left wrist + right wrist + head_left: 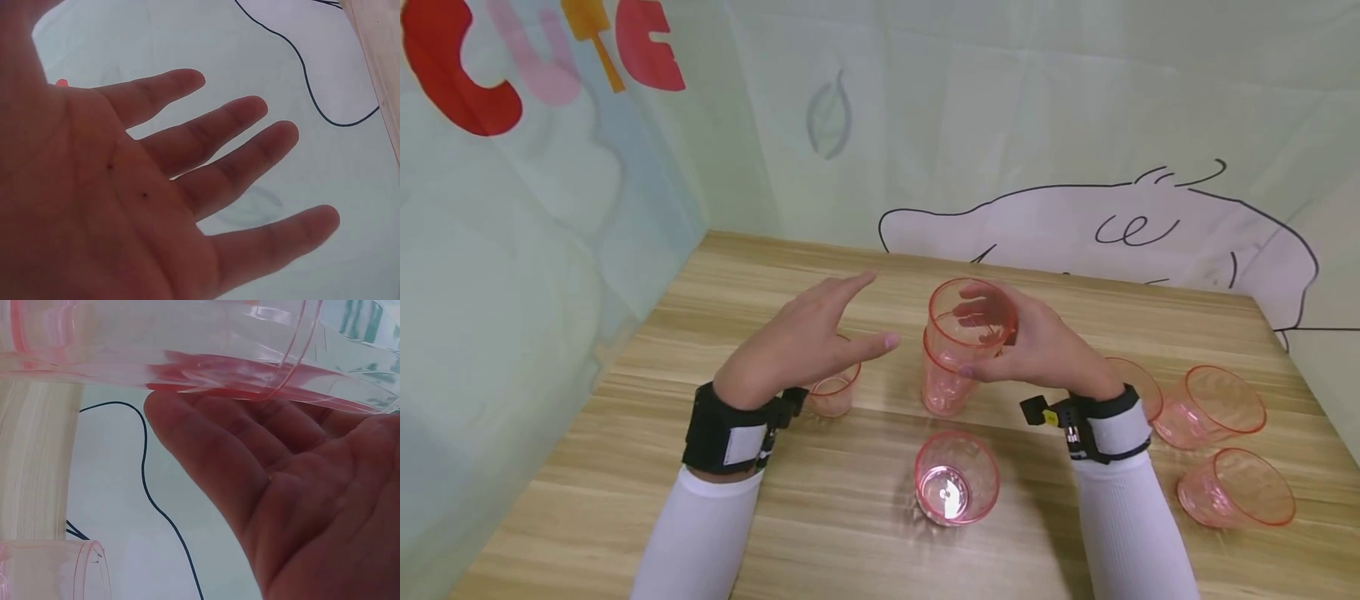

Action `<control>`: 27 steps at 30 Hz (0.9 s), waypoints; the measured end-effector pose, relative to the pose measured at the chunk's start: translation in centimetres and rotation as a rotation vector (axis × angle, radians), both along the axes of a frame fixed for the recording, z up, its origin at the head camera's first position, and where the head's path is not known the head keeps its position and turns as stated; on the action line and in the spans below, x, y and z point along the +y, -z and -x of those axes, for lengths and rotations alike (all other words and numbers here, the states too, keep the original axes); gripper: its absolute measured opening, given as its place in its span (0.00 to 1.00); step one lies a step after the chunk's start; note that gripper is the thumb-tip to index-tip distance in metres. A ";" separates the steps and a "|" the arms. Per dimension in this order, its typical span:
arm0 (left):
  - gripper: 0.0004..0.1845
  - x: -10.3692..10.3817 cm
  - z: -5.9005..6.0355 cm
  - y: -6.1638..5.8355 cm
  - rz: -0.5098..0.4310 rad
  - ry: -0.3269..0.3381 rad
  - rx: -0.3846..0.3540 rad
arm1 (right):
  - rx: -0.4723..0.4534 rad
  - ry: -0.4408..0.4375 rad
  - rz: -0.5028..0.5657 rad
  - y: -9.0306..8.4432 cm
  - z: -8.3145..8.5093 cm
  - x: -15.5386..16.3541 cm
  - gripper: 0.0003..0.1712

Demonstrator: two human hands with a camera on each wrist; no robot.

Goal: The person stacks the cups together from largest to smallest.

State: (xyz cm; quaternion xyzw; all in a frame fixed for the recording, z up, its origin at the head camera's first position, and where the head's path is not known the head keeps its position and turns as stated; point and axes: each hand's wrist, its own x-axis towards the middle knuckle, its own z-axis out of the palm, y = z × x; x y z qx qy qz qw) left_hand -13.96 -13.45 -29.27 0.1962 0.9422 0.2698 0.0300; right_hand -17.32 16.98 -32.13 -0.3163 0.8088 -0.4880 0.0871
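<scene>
One translucent pink tumbler (964, 335) (round-rimmed) touches fingers (209, 450).

Behind the wood-grain table (820, 517), a pale wall (1000, 100) bears a cartoon drawing (1037, 221)

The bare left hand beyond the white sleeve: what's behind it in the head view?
Behind the bare left hand, part of a clear pink round cup shows on the pale wood-grain table. The hand covers some of its rim; anything else there is hidden.
</scene>
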 end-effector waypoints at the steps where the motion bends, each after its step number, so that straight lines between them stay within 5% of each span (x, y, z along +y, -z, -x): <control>1: 0.48 0.0 0.0 0.1 0.005 -0.005 -0.005 | -0.001 -0.002 0.001 0.0 0.0 0.0 0.47; 12: 0.49 -0.2 0.2 0.6 0.064 -0.054 -0.081 | -0.015 -0.015 0.000 -0.2 -0.1 0.1 0.46; 27: 0.48 -0.3 0.1 1.1 0.094 -0.084 -0.095 | -0.016 -0.011 -0.025 -0.3 0.0 0.3 0.45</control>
